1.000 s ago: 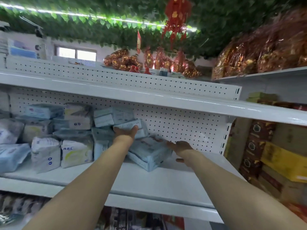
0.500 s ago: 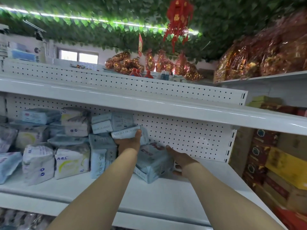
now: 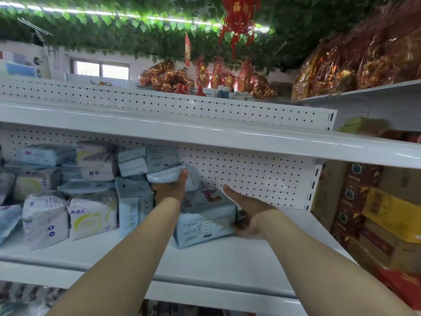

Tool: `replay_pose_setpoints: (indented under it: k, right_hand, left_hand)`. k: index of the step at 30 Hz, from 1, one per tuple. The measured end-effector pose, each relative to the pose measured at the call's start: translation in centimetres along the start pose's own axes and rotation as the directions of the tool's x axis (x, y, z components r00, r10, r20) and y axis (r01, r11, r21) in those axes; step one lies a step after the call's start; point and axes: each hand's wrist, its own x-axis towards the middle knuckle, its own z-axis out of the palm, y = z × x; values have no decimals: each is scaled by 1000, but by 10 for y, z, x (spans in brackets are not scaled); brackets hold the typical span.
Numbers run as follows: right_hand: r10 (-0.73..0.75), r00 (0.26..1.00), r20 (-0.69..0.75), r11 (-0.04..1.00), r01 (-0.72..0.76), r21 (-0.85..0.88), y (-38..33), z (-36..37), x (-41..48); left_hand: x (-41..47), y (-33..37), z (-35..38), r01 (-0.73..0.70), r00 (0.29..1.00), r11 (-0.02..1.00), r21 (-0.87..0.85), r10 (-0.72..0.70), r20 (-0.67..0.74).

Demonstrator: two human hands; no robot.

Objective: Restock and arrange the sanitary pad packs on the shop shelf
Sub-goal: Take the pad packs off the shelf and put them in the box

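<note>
Several sanitary pad packs fill the left part of a white shop shelf (image 3: 227, 261). My left hand (image 3: 170, 190) reaches in and grips a pale blue pack marked MEDICAL GRADE (image 3: 168, 175), tilted against the stack. A larger blue-grey pack (image 3: 202, 224) lies tilted on the shelf board between my hands. My right hand (image 3: 248, 210) cups its right end, thumb up, fingers under the pack's edge. Further left stand an ABC pack (image 3: 91, 215) and a white pack (image 3: 45, 220).
A white shelf board (image 3: 205, 135) overhangs close above the packs, with a perforated back panel (image 3: 250, 172) behind. Boxed goods (image 3: 376, 215) stack at the right. Red and gold wrapped goods (image 3: 353, 62) sit on top shelves.
The view has shifted nearer and to the right. My right hand slid under the right end of the large pack; my left hand closed on the MEDICAL GRADE pack.
</note>
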Motion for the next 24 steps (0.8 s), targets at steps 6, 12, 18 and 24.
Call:
replay_pose_setpoints:
  k: [6, 12, 18, 24]
  right_hand:
    - [111, 994, 14, 992, -110, -66, 7, -6, -12]
    - [149, 989, 11, 987, -148, -65, 8, -33, -21]
    - [40, 997, -67, 999, -41, -23, 6, -59, -30]
    - [-16, 986, -167, 1000, 19, 20, 14, -70, -31]
  left_hand:
    - [6, 1, -3, 23, 998, 998, 61, -26, 53]
    - [15, 1, 5, 51, 995, 998, 40, -54, 87]
    - [15, -14, 17, 162, 987, 980, -115, -158, 42]
    - [14, -32, 23, 120, 991, 983, 136, -111, -74]
